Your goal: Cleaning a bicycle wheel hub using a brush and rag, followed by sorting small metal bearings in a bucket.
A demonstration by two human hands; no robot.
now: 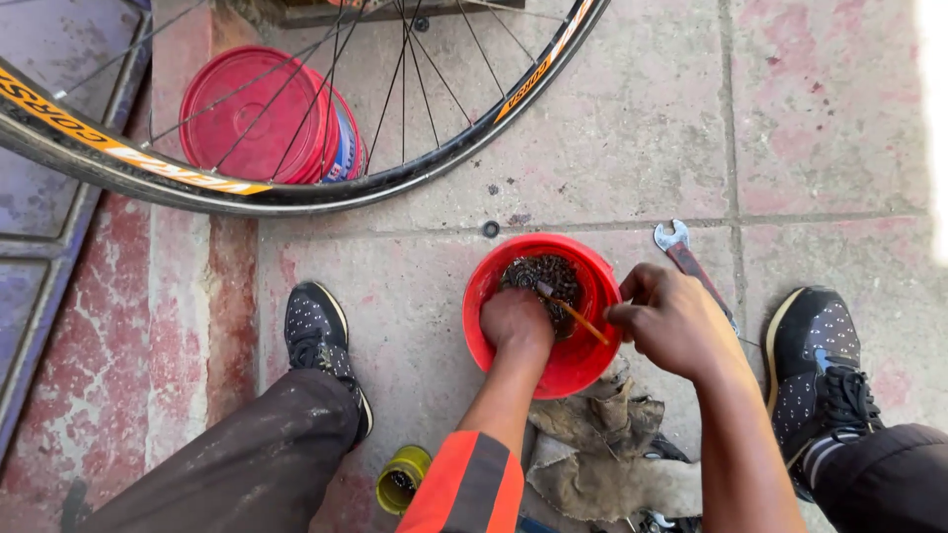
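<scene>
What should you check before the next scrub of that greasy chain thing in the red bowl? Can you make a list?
1. Left hand steadies the chain inside the red bowl: ok.
2. Right hand grips the thin brush, tip on the chain: ok.
3. Bowl sits flat on the pavement between the two shoes: ok.
4. Liquid in the bowl for cleaning: cannot tell, the chain hides the bottom.
5. Rag within reach, just under the bowl: ok.
6. Spanner lies close by the right hand, easy to bump: not ok.
</scene>
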